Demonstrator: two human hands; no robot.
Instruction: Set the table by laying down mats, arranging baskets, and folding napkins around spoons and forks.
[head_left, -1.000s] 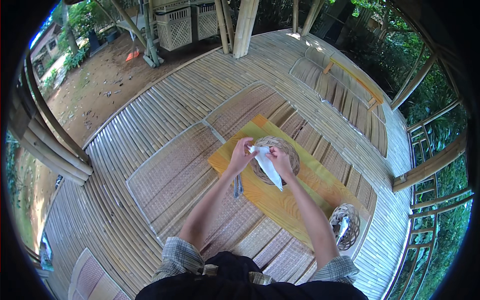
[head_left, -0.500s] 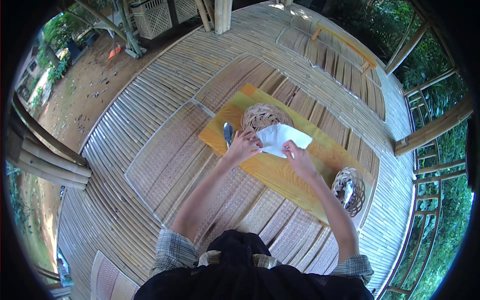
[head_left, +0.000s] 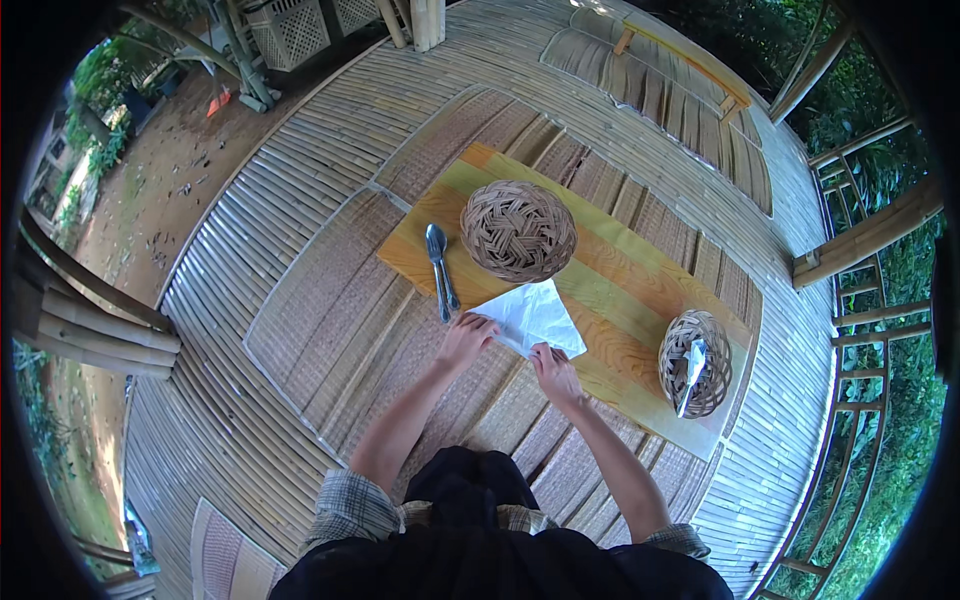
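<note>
Close to the near edge of the low wooden table, a white paper napkin (head_left: 535,312) is stretched between my hands, one corner pointing away from me. Its lower left edge is pinched in my left hand (head_left: 468,338), and my right hand (head_left: 556,370) grips the edge nearer to me on the right. Just beyond my left hand lie a metal spoon (head_left: 436,245) and a second piece of cutlery, side by side. A round woven basket (head_left: 518,232) sits past the napkin and holds nothing that I can see.
The table (head_left: 620,345) stands on woven mats (head_left: 340,290) over a bamboo floor. At its right end a second woven basket (head_left: 712,385) contains white, partly shiny things (head_left: 694,365). Beyond are a yellow bench (head_left: 690,65) and a bamboo post (head_left: 870,240).
Both hands have drawn the napkin toward me, off the front of the round basket to the near table edge. The basket and cutlery are now more fully visible.
</note>
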